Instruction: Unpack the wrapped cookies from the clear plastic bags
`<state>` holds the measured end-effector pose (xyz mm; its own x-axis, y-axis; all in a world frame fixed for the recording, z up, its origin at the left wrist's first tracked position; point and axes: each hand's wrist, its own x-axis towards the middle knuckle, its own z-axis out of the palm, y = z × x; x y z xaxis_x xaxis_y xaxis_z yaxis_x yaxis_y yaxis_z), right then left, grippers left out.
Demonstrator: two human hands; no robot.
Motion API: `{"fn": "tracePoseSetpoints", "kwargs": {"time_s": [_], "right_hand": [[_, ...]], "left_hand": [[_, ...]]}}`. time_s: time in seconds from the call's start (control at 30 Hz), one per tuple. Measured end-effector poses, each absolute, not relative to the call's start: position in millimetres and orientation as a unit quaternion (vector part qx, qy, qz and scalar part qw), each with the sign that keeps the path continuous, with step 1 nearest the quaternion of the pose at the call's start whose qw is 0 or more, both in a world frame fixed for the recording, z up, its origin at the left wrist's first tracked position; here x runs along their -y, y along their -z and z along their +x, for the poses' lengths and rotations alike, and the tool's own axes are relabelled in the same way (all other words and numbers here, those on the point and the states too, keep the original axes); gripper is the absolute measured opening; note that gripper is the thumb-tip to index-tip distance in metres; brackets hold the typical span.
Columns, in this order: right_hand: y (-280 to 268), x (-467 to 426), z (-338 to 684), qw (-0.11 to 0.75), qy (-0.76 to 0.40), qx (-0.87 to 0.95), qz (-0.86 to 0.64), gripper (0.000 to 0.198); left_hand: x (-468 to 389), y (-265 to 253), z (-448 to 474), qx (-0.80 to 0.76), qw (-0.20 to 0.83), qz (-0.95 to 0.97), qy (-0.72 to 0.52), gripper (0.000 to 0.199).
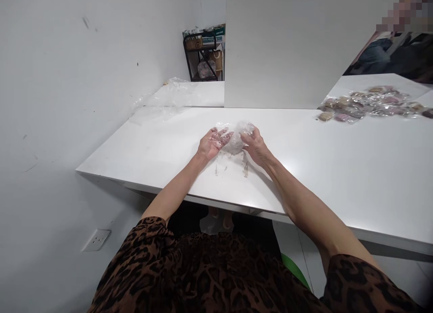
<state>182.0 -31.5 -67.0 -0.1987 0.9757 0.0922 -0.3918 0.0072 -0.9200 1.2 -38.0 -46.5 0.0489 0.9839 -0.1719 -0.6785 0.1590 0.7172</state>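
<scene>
A crumpled piece of clear plastic film (233,144) is between my two hands, just above the white table. My right hand (256,146) is closed on its right side, fingers curled round the bunched film. On the other side, my left hand (211,144) is turned palm up with its fingers apart, and shiny film lies over the fingers. Whether the film is a bag or a loose sheet I cannot tell. Small brownish flakes or marks (245,169) show on the tabletop below my hands.
Clear-wrapped pieces, brown, tan and pink, lie in a pile (375,104) at the right. More clear plastic (162,101) lies at the back left by the wall. A white upright panel (274,47) borders the white table (341,168). Behind stands a black shelf (199,56).
</scene>
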Motion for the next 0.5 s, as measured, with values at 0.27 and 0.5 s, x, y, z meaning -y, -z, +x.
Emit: {"fn": "tracePoseSetpoints", "kwargs": {"time_s": [0.27,0.5], "right_hand": [[76.0,5.5,197.4,0.540,-0.654,0.322,-0.421,0.038],[78.2,-2.6,210.3,0.499,-0.651,0.337,-0.462,0.035]], "left_hand": [[33.0,37.0,-17.3,-0.399,0.670,0.251,-0.574,0.013],[19.6,46.1,-42.4,-0.625,0.435,0.314,-0.567,0.033]]}}
